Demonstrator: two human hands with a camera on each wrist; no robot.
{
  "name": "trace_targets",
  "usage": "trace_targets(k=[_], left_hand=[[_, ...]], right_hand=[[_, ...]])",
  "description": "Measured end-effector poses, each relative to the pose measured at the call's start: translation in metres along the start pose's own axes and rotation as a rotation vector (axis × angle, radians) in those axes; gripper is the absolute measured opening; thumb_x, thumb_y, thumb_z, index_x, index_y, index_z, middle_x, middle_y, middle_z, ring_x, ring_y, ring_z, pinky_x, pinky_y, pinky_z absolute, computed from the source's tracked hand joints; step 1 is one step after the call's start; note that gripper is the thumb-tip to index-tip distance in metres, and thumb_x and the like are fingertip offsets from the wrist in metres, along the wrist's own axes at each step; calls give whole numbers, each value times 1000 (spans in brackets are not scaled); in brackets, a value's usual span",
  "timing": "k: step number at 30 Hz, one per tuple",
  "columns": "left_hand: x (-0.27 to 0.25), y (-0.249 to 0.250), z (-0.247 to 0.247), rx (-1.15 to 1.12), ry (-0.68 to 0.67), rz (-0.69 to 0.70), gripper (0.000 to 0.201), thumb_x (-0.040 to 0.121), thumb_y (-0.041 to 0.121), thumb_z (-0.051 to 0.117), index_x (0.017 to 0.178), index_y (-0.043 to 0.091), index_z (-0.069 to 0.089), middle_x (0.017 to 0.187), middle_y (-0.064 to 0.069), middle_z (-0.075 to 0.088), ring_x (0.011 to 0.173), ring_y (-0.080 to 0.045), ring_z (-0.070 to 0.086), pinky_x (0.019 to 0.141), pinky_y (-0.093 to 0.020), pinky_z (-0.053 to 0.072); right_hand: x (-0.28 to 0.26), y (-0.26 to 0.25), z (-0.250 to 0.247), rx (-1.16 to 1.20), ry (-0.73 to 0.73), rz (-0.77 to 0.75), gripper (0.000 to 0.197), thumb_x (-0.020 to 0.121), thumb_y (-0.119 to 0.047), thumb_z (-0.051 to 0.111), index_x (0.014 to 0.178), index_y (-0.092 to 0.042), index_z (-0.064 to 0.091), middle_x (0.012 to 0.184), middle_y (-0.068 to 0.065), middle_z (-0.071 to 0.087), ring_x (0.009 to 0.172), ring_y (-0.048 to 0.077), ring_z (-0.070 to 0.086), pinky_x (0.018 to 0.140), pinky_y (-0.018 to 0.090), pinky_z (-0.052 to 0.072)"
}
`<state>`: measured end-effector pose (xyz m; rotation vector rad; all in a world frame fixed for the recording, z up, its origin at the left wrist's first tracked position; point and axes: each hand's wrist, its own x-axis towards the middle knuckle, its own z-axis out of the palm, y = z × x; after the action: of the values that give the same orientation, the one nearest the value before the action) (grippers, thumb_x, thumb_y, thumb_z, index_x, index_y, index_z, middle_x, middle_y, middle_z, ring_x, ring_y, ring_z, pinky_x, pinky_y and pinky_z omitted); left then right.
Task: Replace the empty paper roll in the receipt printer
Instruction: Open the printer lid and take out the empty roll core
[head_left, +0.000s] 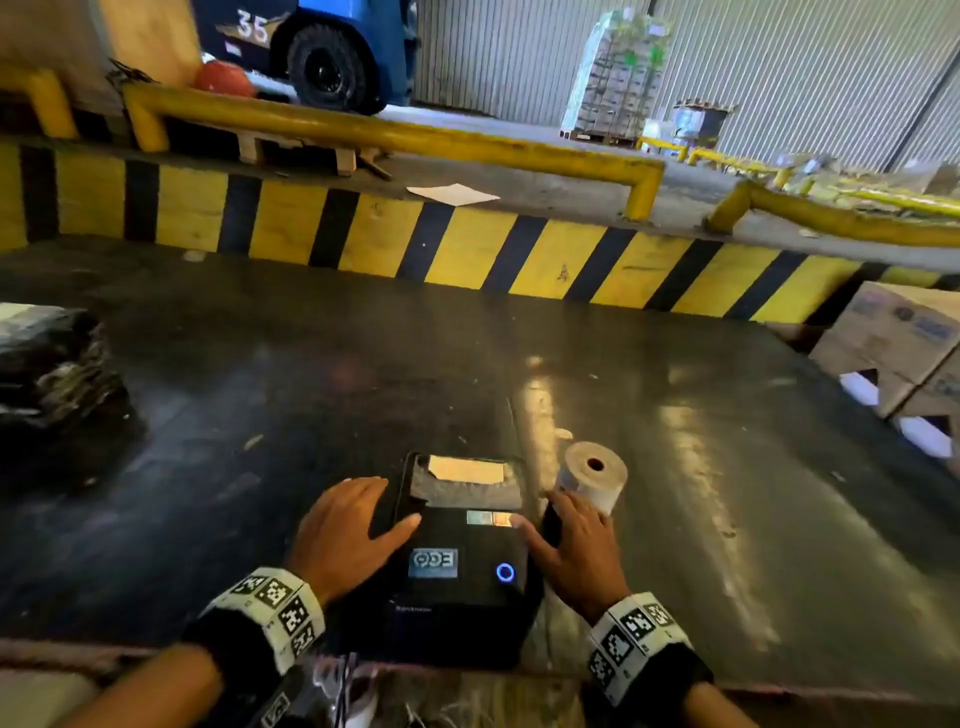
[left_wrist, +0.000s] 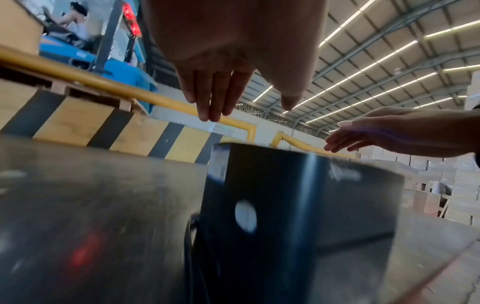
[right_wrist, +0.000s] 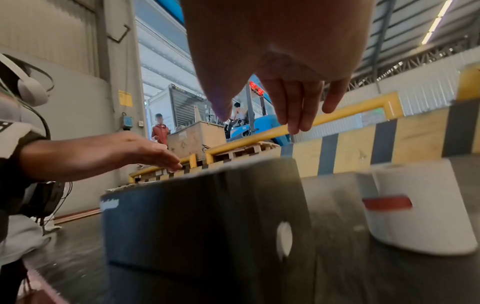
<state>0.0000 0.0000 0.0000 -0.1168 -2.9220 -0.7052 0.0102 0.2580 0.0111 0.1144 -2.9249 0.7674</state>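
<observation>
While both hands (head_left: 340, 535) (head_left: 574, 545) flank the printer (head_left: 460, 561) edges, fingers straight, the roll (head_left: 595, 475) stands beside.

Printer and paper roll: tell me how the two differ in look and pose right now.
The printer is a black box with a lit blue ring button; the paper roll is a white cylinder with a dark core hole. The printer sits between the open left hand and right hand; the roll stands on end to the printer's right, beyond the right hand. Both rest on the dark table.
</observation>
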Motion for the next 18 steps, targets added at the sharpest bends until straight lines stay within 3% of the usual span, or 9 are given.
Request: trace_targets(k=[4,7,9,11,13,14,16,18], left_hand=[[-22,-14,21,-82,7,-52,111,59,88,26,139,13,39,146,-6,44,135,-23,41,113,-38,34],[-35,-23,37,-223,-101,-116,119,53,94,27,145,20,27,152,-5,35,139,-22,35,115,-41,31],[-40,-25,43,-365,-156,-170,113,55,92,33,146,25,24,153,-2,34,139,-20,34,115,-42,31],[-44,-23,48,-537,-189,-237,91,68,76,49,143,29,28,146,0,44,133,-17,43,112,-41,36],[-48,-18,51,-713,-218,-292,70,74,64,57,136,37,39,134,4,56,123,-14,52,109,-38,39],[-50,-17,53,-774,-229,-315,67,71,68,56,130,41,45,129,7,59,120,-13,54,109,-38,40],[-54,-16,61,-839,-242,-349,74,63,79,51,127,40,50,126,8,61,117,-13,56,109,-42,41],[-56,-17,64,-856,-252,-356,75,64,80,49,126,38,51,125,8,62,116,-12,57,108,-43,41]], right_hand=[[-19,10,27,135,-28,99,81,72,-80,35,123,-20,54,124,1,60,117,18,52,104,39,38],[-30,15,48,285,-33,148,81,64,-88,37,121,-34,52,117,-3,61,109,17,56,97,40,46],[-34,15,58,409,-54,181,80,62,-85,50,126,-38,47,121,-7,60,109,12,57,96,40,49],[-37,16,64,511,-41,201,77,64,-77,60,129,-39,45,125,-10,60,110,8,58,95,38,51],[-43,14,64,561,-14,191,69,66,-69,65,126,-41,46,121,-13,61,107,3,59,93,29,51],[-46,12,62,586,3,189,63,66,-64,68,122,-46,46,117,-16,62,105,0,60,90,22,51],[-52,9,60,624,31,171,60,65,-57,72,117,-52,42,113,-22,61,103,-6,60,85,12,50],[-56,9,62,646,38,157,64,64,-51,74,119,-49,42,111,-25,60,101,-11,59,79,4,47]])
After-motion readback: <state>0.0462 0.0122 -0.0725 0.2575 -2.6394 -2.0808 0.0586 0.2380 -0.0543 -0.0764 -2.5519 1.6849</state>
